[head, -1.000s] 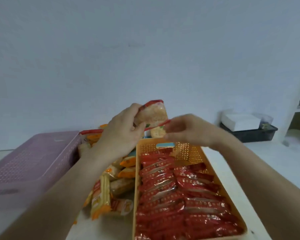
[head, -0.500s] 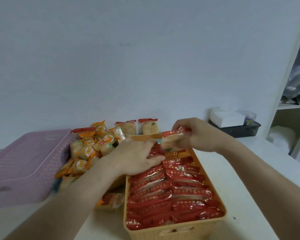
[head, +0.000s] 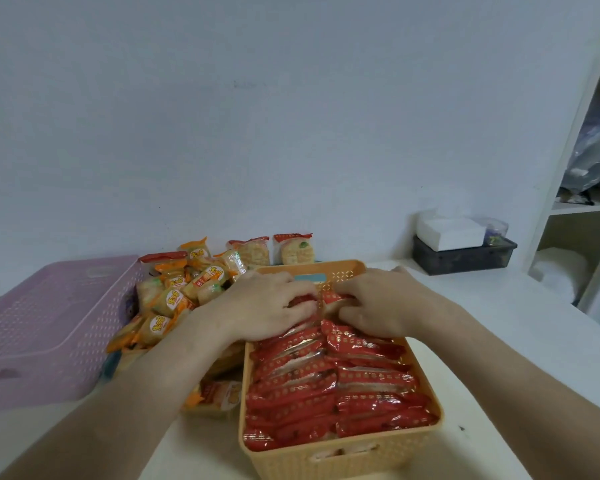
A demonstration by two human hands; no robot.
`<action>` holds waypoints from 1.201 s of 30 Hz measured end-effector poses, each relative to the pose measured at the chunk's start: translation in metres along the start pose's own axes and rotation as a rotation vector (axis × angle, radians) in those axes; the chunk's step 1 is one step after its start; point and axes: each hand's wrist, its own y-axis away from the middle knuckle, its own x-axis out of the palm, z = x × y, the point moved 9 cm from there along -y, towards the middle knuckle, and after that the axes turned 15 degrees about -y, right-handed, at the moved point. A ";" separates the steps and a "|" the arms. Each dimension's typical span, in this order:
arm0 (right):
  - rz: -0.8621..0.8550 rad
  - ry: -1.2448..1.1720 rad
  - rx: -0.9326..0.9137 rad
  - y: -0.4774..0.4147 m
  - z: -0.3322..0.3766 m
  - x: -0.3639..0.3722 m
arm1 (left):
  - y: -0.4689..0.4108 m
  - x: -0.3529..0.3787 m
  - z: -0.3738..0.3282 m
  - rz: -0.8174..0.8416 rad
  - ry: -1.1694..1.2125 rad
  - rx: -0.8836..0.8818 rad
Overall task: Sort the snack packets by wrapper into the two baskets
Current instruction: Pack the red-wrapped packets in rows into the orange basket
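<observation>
While both hands work at the far end of the orange basket, the rest of the table (head: 506, 344) sits as follows, left to right. At far left is a purple basket (head: 49, 323) w/ a flat perforated face turned up. Just right of it, touching its side, is a loose pile of orange-wrapped pkts (head: 174, 299), heaped at odd angles. Two clear pkts w/ red tops (head: 293, 249) stand upright at the far edge against the wall, behind the pile & the orange basket.

The left hand (head: 267, 306) comes in over the pile, knuckles up, fingers bent down onto the far rows in the orange basket. Can't tell if it grips anything or only presses. Btwn the two hands is a red-edged pkt (head: 333, 297), upright just inside the basket's far wall. The right hand (head: 385, 303) pinches its right side, fingers curled round it.

The orange basket (head: 343, 459) stands centre-right, near edge close to the camera. It is packed w/ two rows of red pkts (head: 326, 386) lying overlapped, nearly to the rim.

Far right on the table, near the wall, is a dark box (head: 465, 259) w/ a white box (head: 449, 233) on top. Beyond that stands a white shelf unit (head: 568, 209) holding bagged items, too blurred to name.
</observation>
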 end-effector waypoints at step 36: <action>-0.336 -0.829 0.050 -0.021 -0.026 -0.059 | 0.023 -0.046 0.037 -0.321 0.467 -0.152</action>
